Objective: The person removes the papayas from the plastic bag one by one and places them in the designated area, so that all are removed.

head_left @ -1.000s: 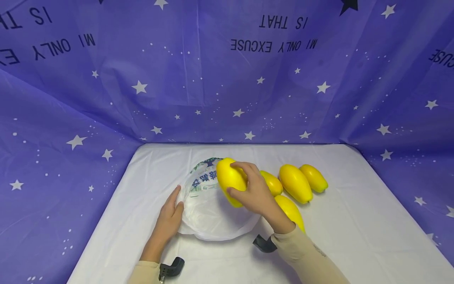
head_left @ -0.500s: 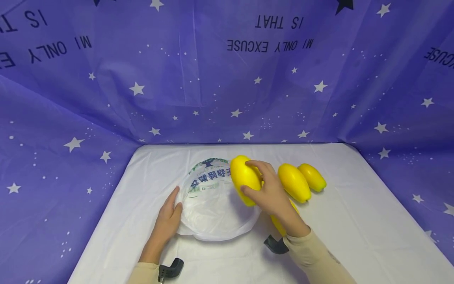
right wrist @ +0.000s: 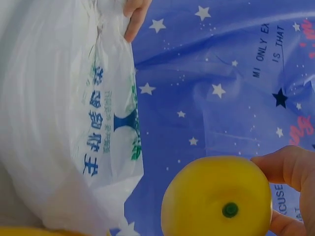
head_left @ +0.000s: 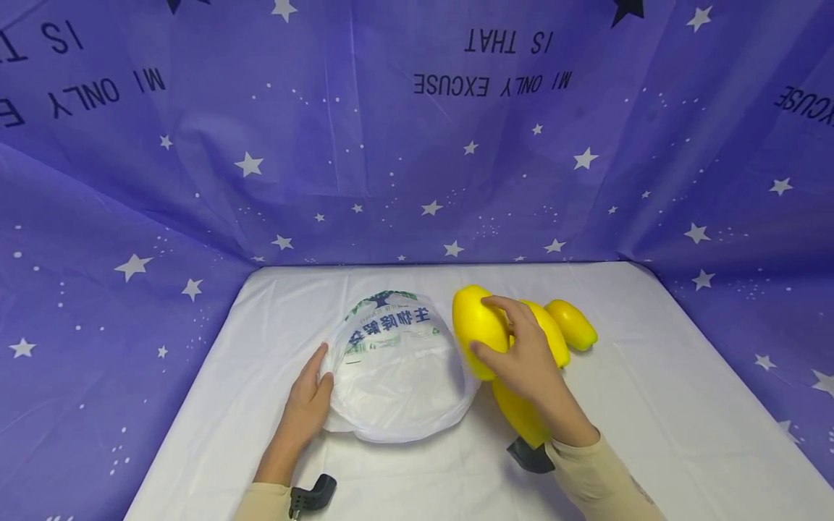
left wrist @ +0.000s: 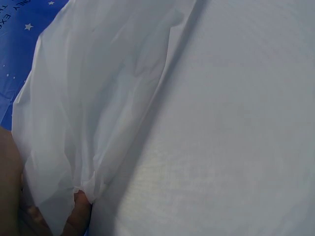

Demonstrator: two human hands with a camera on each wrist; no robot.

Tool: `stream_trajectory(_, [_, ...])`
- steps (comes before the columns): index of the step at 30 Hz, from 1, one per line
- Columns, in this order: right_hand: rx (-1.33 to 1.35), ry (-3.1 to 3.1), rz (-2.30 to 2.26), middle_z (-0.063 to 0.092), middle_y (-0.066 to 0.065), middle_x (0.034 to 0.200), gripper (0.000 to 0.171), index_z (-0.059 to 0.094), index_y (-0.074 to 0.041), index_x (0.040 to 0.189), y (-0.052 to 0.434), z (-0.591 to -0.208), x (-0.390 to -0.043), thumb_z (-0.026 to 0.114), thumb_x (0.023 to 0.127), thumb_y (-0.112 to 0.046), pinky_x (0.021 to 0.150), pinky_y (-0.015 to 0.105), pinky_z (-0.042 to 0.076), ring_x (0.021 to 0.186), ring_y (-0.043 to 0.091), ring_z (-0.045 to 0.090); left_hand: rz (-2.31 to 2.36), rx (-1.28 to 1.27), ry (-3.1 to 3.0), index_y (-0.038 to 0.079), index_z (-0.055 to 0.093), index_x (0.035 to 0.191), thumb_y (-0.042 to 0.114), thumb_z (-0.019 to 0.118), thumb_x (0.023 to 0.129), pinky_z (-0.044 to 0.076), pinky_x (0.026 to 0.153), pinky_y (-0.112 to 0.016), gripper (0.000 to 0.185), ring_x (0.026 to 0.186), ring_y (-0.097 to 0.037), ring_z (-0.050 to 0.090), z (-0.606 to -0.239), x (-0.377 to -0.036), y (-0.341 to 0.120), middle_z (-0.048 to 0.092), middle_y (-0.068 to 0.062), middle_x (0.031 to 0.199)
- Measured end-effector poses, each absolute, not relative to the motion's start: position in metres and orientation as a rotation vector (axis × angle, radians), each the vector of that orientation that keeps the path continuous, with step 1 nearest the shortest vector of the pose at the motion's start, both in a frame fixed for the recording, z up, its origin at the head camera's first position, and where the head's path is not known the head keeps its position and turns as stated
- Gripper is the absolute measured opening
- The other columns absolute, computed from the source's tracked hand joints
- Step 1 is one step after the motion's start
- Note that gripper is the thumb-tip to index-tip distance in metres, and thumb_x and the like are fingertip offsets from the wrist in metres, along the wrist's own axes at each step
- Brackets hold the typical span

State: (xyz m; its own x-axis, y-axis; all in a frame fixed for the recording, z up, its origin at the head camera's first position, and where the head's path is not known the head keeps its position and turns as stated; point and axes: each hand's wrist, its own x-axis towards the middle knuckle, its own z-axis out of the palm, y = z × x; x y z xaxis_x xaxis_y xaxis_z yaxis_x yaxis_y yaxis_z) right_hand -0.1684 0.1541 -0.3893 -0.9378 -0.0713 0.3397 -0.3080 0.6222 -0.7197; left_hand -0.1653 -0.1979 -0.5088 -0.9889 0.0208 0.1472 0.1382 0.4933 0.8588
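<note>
My right hand [head_left: 490,329] grips a yellow oval fruit [head_left: 470,320] just right of a white printed plastic bag [head_left: 397,376] and lifts it off the white table [head_left: 651,405]. The right wrist view shows that fruit [right wrist: 216,201] end-on, with its green stem dot, beside the bag [right wrist: 59,123]. My left hand [head_left: 324,364] holds the bag's left edge, its fingers [left wrist: 78,211] pinching the thin plastic [left wrist: 88,98]. Three more yellow fruits lie on the table: one [head_left: 517,412] under my right forearm, one [head_left: 552,334] partly hidden behind my hand, one [head_left: 572,323] farthest right.
A purple star-print cloth [head_left: 417,166] walls in the table at the back and on both sides. Black camera mounts sit at my left wrist [head_left: 313,493] and right wrist [head_left: 531,457]. Bare white tabletop lies at the front right.
My right hand has carried the yellow fruit to the right, from over the bag to beside the other fruits. The left hand has stayed on the bag's edge.
</note>
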Motion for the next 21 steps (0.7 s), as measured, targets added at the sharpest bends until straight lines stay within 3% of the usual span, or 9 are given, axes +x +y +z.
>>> stream_trajectory(15, [0.183, -2.557, 1.2, 0.046, 0.011, 0.138, 0.064, 0.05, -0.014, 0.137, 0.196, -0.392, -0.153, 0.078, 0.08, -0.017, 0.096, 0.055, 0.043, 0.122, 0.03, 0.045, -1.515, -0.116, -2.615, 0.005, 0.025, 0.154, 0.009, 0.041, 0.102, 0.016, 0.117, -0.051, 0.054, 0.144, -0.035, 0.02, -0.51, -0.164, -0.197, 0.025, -0.017, 0.157])
stream_trajectory(21, [0.115, -2.574, 1.156, 0.043, 0.012, 0.142, 0.064, 0.049, -0.015, 0.138, 0.211, -0.398, -0.147, 0.078, 0.081, -0.021, 0.095, 0.057, 0.044, 0.124, 0.034, 0.045, -1.502, -0.107, -2.62, 0.005, 0.026, 0.154, 0.01, 0.041, 0.102, 0.016, 0.117, -0.052, 0.054, 0.144, -0.035, 0.02, -0.509, -0.164, -0.197, 0.026, -0.017, 0.157])
